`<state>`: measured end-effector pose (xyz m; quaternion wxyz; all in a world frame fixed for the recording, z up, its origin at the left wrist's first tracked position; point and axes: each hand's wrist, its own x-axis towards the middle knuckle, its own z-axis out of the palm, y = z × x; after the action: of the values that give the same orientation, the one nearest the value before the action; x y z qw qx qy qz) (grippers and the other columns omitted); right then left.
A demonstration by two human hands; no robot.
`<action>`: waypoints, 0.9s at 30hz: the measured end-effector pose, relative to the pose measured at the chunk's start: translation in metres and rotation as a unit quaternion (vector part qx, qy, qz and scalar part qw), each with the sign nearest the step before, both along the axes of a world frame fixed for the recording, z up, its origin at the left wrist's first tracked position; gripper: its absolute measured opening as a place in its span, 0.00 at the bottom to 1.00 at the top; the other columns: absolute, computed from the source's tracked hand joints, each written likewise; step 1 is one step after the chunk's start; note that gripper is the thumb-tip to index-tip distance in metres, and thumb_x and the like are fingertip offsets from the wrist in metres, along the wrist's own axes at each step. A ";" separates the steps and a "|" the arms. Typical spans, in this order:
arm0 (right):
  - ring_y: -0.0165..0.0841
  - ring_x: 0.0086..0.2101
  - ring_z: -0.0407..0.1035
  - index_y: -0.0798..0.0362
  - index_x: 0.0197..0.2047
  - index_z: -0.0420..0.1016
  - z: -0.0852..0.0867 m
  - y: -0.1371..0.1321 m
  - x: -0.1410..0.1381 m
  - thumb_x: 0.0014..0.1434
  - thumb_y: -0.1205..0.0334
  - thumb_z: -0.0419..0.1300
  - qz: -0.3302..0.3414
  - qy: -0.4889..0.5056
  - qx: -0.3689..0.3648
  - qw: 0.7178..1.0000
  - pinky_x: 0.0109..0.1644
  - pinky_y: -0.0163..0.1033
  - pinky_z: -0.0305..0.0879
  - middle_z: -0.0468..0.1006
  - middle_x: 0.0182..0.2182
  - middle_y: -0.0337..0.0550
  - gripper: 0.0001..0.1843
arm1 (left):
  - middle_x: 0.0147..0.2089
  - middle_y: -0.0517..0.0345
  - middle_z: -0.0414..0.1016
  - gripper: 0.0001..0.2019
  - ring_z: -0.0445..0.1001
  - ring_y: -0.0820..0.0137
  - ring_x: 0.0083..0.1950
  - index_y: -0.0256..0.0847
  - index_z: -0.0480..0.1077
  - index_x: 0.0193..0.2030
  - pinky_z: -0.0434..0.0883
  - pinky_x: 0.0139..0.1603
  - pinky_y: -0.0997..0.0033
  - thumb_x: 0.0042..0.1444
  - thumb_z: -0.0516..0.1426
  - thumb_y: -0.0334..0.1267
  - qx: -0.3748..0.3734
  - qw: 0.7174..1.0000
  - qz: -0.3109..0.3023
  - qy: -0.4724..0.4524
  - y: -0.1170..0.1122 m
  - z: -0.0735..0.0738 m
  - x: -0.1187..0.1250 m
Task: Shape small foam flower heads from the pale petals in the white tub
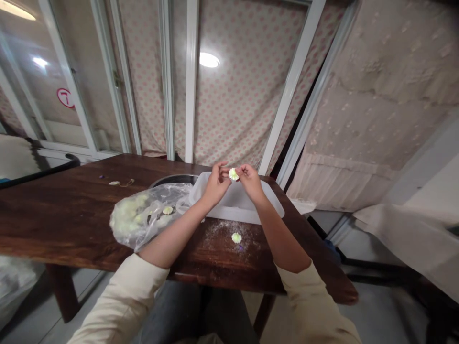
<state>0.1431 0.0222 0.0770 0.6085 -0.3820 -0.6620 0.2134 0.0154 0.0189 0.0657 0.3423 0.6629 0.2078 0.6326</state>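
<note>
The left hand (216, 185) and right hand (250, 183) are both narrowly pinched, and their fingertips hold a small ridged dough flower (233, 174) up over the far edge of the table, just above a white plastic tub (236, 203). Another flower (236, 237) lies on the table near the middle, and what looks like a third, a small pale round (167, 210), rests on a clear plastic bag (143, 217). Most of the dough seems to be left: pale green lumps (129, 215) fill that bag, apparently unshaped, though the plastic blurs them.

The dark wooden table (53, 234) has a dusting of flour (218, 230) around the lying flower, with a purple speck (240, 248) beside it. A metal bowl (174, 179) sits behind the bag — its contents are hidden. Beyond the table are white-framed glass doors (107, 81) and dotted cloth (244, 95) hung under a ceiling light (209, 59).
</note>
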 end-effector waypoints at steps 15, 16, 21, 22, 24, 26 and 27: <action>0.28 0.22 0.56 0.51 0.27 0.64 0.017 0.015 0.023 0.60 0.53 0.45 -0.318 -0.301 0.041 0.898 0.26 0.33 0.43 0.64 0.19 0.38 0.16 | 0.26 0.61 0.66 0.04 0.70 0.77 0.25 0.36 0.60 0.30 0.68 0.25 0.76 0.51 0.52 0.33 -0.252 0.956 -0.147 0.018 0.032 0.020 0.019; 0.29 0.22 0.56 0.51 0.27 0.64 0.016 0.018 0.025 0.60 0.53 0.44 -0.325 -0.300 0.031 0.896 0.26 0.33 0.43 0.64 0.19 0.38 0.17 | 0.26 0.60 0.67 0.03 0.70 0.77 0.25 0.36 0.59 0.30 0.68 0.24 0.76 0.51 0.52 0.33 -0.255 0.955 -0.150 0.024 0.033 0.018 0.018; 0.28 0.21 0.56 0.52 0.22 0.59 0.011 0.029 0.037 0.61 0.51 0.42 -0.257 -0.245 0.026 0.934 0.27 0.33 0.49 0.61 0.16 0.36 0.20 | 0.25 0.61 0.68 0.08 0.66 0.79 0.21 0.38 0.61 0.36 0.62 0.19 0.80 0.47 0.52 0.29 -0.250 0.958 -0.127 0.057 0.041 0.013 0.010; 0.27 0.21 0.56 0.52 0.22 0.58 0.010 0.030 0.037 0.61 0.50 0.42 -0.231 -0.226 0.025 0.946 0.27 0.33 0.50 0.60 0.16 0.36 0.20 | 0.24 0.62 0.67 0.09 0.64 0.80 0.19 0.38 0.62 0.38 0.59 0.17 0.81 0.47 0.52 0.30 -0.253 0.958 -0.123 0.058 0.043 0.013 0.008; 0.27 0.20 0.57 0.52 0.22 0.58 0.010 0.029 0.036 0.60 0.48 0.42 -0.177 -0.194 0.015 0.965 0.27 0.32 0.52 0.61 0.15 0.35 0.21 | 0.23 0.63 0.64 0.10 0.60 0.82 0.18 0.38 0.64 0.39 0.55 0.16 0.82 0.48 0.52 0.34 -0.270 0.951 -0.142 0.053 0.044 0.014 0.006; 0.26 0.19 0.57 0.52 0.22 0.59 0.009 0.027 0.033 0.60 0.48 0.42 -0.134 -0.187 0.005 0.973 0.26 0.32 0.52 0.61 0.15 0.34 0.21 | 0.24 0.63 0.63 0.11 0.58 0.82 0.18 0.37 0.65 0.37 0.53 0.16 0.82 0.50 0.53 0.41 -0.288 0.938 -0.187 0.048 0.042 0.016 0.005; 0.26 0.19 0.57 0.52 0.22 0.59 0.008 0.026 0.030 0.60 0.48 0.43 -0.123 -0.195 0.005 0.973 0.26 0.32 0.52 0.61 0.15 0.34 0.21 | 0.24 0.63 0.62 0.13 0.57 0.82 0.18 0.37 0.65 0.35 0.52 0.16 0.82 0.50 0.54 0.46 -0.290 0.934 -0.204 0.051 0.041 0.017 0.005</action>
<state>0.1734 0.0482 0.0854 0.4915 -0.4919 -0.7165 0.0552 0.0207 0.0602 0.0830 0.6301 0.5943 0.2602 0.4267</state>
